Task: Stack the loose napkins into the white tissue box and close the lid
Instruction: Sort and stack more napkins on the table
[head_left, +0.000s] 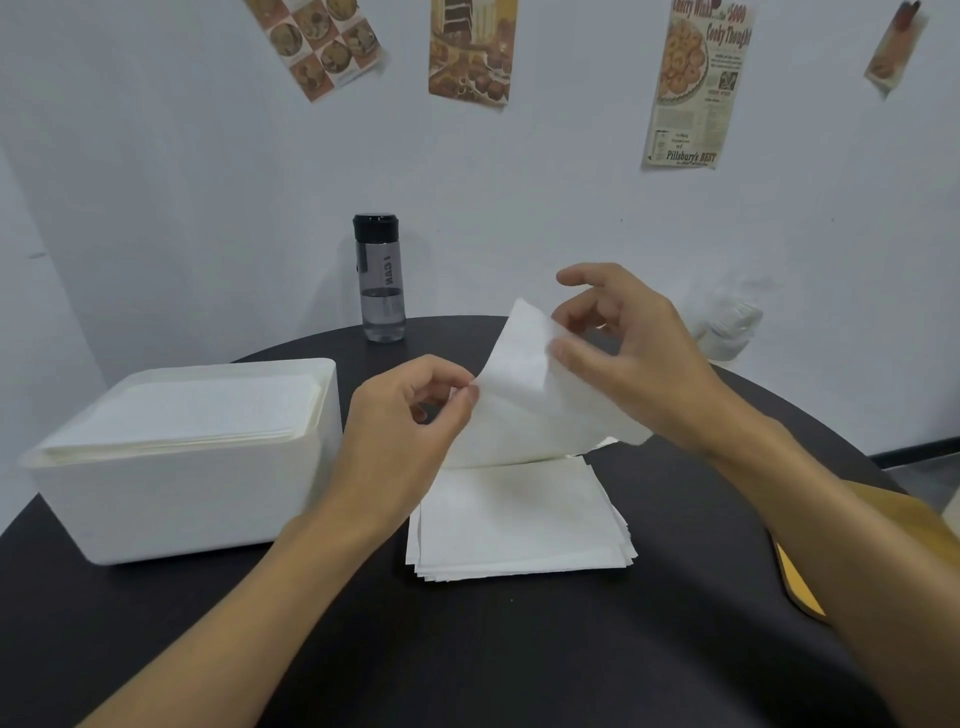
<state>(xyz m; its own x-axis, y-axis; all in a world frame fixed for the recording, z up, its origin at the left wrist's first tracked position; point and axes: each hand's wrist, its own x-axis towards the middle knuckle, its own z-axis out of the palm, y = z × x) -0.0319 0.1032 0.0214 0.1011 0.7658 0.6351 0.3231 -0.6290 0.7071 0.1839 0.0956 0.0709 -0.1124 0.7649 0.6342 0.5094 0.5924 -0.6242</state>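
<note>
Napkin (519, 410): thin, limp, wht paper

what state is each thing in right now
white tissue box, open, lidless, nearly full of napkins
lifted napkin, held up above the pile
napkin pile, flat on table, edges uneven
left hand, pinching the napkin's left edge
right hand, pinching its upper edge
water bottle, upright, capped

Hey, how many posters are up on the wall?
4, all on the wall: left poster, tilted; cake poster beside it; Pillsbury's poster right of centre; right poster, tilted. The frame's top edge crops them, so more may be hidden.
</note>
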